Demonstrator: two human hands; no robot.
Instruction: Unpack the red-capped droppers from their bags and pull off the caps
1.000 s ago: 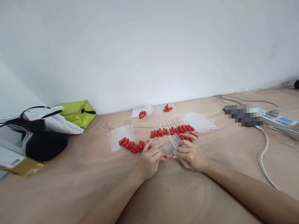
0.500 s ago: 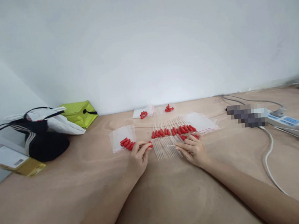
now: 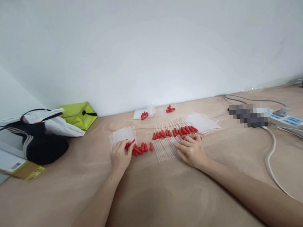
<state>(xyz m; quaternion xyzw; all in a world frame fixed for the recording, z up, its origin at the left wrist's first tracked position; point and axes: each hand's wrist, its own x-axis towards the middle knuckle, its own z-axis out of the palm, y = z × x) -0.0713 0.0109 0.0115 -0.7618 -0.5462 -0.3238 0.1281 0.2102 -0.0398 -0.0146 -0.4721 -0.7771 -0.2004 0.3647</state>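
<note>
My left hand (image 3: pixel 120 155) is closed in a pinch at the left end of a pile of red rubber bulbs (image 3: pixel 139 150), and a red rubber bulb (image 3: pixel 133 141) pokes out between its fingertips. To the right, a row of thin clear tubes (image 3: pixel 161 151) lies side by side on the table. My right hand (image 3: pixel 192 152) rests over the right end of that row with its fingers bent together; whatever they grip is hidden. Behind the row lie tubes tipped with red bulbs (image 3: pixel 163 133). More red bulbs show beyond the right fingers.
Clear plastic bags (image 3: pixel 202 122) lie behind my right hand, and another bag (image 3: pixel 122 134) sits behind my left. Two small red piles are near the wall. A green box bag (image 3: pixel 76 116) and black cap (image 3: pixel 46 148) stand left; a power strip (image 3: pixel 288 118) with cables lies right.
My left hand has moved left, from the end of the tube row to the red bulb pile. A thin tube that stuck out of my right fingertips no longer shows there.
</note>
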